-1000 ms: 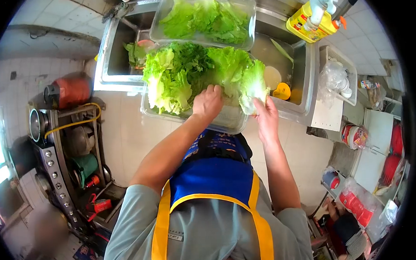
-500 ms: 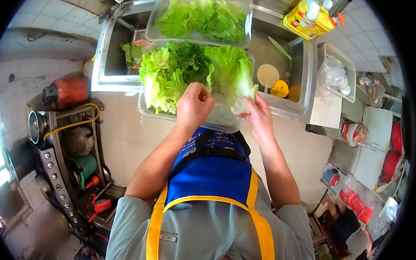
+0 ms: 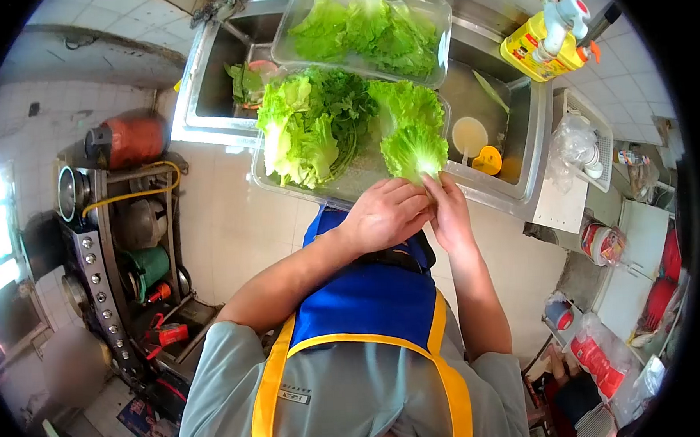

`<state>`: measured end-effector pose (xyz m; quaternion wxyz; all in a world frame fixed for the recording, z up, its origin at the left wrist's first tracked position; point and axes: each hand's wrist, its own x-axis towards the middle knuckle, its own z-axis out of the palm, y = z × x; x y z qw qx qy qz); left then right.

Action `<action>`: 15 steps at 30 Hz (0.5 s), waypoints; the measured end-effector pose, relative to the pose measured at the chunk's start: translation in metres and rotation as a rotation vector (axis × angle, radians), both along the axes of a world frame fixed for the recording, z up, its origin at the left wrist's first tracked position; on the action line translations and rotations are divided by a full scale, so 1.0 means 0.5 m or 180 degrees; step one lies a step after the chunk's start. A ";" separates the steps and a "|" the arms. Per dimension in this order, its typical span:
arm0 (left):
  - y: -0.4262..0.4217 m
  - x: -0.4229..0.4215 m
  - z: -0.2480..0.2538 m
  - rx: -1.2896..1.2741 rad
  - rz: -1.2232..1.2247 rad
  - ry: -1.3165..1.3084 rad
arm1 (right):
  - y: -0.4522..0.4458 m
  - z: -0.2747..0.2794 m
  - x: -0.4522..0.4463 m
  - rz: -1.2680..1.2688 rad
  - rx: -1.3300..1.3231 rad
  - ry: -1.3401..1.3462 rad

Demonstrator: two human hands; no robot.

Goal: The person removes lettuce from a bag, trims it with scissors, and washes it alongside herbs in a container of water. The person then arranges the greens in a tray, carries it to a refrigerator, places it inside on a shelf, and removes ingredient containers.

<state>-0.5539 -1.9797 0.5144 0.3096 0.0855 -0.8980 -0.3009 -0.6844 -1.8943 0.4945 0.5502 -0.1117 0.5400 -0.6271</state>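
Note:
A pale-ribbed lettuce leaf [image 3: 416,149] hangs over the right part of the near clear plastic tray [image 3: 264,175], its stem end towards me. My right hand [image 3: 449,212] pinches that stem end between thumb and fingers. My left hand [image 3: 389,214] is closed at the same end, its fingertips meeting the right hand and partly hidden. In the near tray's left half lie a pale green lettuce head [image 3: 299,135] and darker leafy greens [image 3: 349,97]. Behind it, a second clear tray [image 3: 445,38] contains more lettuce leaves [image 3: 365,30].
Both trays rest across a steel double sink [image 3: 544,108]. Its right basin has a pale round strainer or ladle [image 3: 469,137] and a yellow scoop [image 3: 487,160]. A yellow detergent jug [image 3: 536,50] and a white basket [image 3: 608,137] stand at the right. A stove [image 3: 96,276] is at the left.
My left hand has moved right, from the leafy greens to the lettuce leaf's stem, beside my right hand. The leaf is now spread face up. The whole view has shifted slightly.

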 end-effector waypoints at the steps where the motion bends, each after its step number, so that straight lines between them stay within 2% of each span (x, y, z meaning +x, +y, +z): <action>1: -0.007 0.011 -0.001 0.0221 -0.0106 -0.0084 | 0.004 0.000 -0.005 -0.0017 0.0215 0.0128; 4: -0.025 0.021 0.012 -0.0119 0.0217 -0.0249 | 0.006 0.006 -0.022 0.0190 0.0354 0.0904; 7: -0.051 0.019 0.018 -0.0207 -0.0089 -0.0616 | 0.001 0.016 -0.037 0.0623 0.0400 0.0868; 10: -0.063 0.023 0.005 -0.0174 -0.0100 -0.0712 | -0.014 0.001 -0.040 0.0909 0.0266 0.0344; 14: -0.065 0.017 0.004 -0.0048 0.0096 -0.0651 | -0.018 0.015 -0.046 0.0796 0.0252 -0.0385; 15: -0.066 0.019 -0.001 -0.0008 0.0107 -0.0697 | -0.019 0.007 -0.046 0.0870 0.0322 -0.0247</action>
